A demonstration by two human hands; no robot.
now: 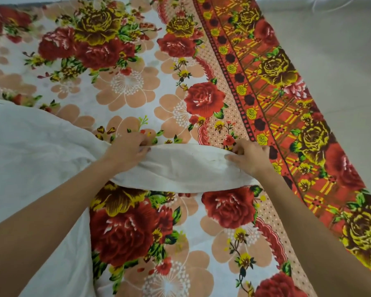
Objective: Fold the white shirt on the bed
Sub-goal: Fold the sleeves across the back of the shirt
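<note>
Shirt (30, 151) on the bed (126, 232): one strip of it spans both hands, long axis running hand to hand. Left hand (126, 150) and right hand (252, 157) each pinch its far edge, fingers curled. The bulk lies outward of the left hand (the nearer one); no containers show.
</note>
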